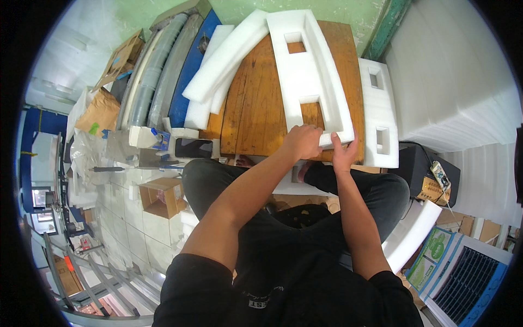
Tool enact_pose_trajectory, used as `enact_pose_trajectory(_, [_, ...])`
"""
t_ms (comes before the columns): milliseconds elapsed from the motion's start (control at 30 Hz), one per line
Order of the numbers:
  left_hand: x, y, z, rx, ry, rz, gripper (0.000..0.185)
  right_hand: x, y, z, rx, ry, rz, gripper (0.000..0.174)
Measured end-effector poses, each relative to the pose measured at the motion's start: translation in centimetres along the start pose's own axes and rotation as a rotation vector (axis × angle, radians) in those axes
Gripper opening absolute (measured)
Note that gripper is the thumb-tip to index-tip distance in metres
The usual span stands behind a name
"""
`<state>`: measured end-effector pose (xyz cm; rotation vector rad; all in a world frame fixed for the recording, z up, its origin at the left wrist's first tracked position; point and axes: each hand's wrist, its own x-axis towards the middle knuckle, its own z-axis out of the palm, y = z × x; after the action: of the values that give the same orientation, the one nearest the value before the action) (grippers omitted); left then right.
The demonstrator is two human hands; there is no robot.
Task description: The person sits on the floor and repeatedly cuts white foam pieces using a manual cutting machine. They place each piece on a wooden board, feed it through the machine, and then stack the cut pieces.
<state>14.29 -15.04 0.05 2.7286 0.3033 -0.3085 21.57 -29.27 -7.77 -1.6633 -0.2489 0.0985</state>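
Note:
A long white foam tray (300, 75) with two rectangular cut-outs and a raised right wall lies on the wooden table (257, 98). At its near end, my left hand (303, 141) has curled fingers on the edge just below the nearer cut-out. My right hand (345, 151) grips the near right corner, thumb on the inner side and fingers around the outside. The two hands are close together. Under my left palm, part of the foam's near edge is hidden.
White foam strips (229, 61) lean across the table's left side. Another foam piece with cut-outs (380, 110) stands along the right edge. A smartphone (193, 148) lies at left, near rolls of plastic film (157, 73). A black speaker (421, 171) and tall foam stack (449, 73) are at right.

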Motion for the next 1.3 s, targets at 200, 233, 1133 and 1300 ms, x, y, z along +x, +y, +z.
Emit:
enact_pose_trajectory(200, [-0.09,0.19,-0.18,-0.022,-0.006,-0.010,0.037,0.11,0.49,-0.01,0.013,0.005,-0.003,0.074])
enact_pose_trajectory(233, [-0.09,0.22,-0.22,-0.025,-0.011,-0.018,0.037,0.10,0.43,0.00,0.006,0.007,-0.006,0.073])
enact_pose_trajectory(1133, [0.08,0.22,0.02,-0.023,0.017,-0.023,0.035,0.04,0.23,0.01,0.000,0.018,-0.023,0.069])
enact_pose_trajectory(1300, [0.11,0.22,-0.01,-0.017,0.005,-0.031,0.036,0.03,0.29,0.09,-0.014,0.029,-0.048,0.068])
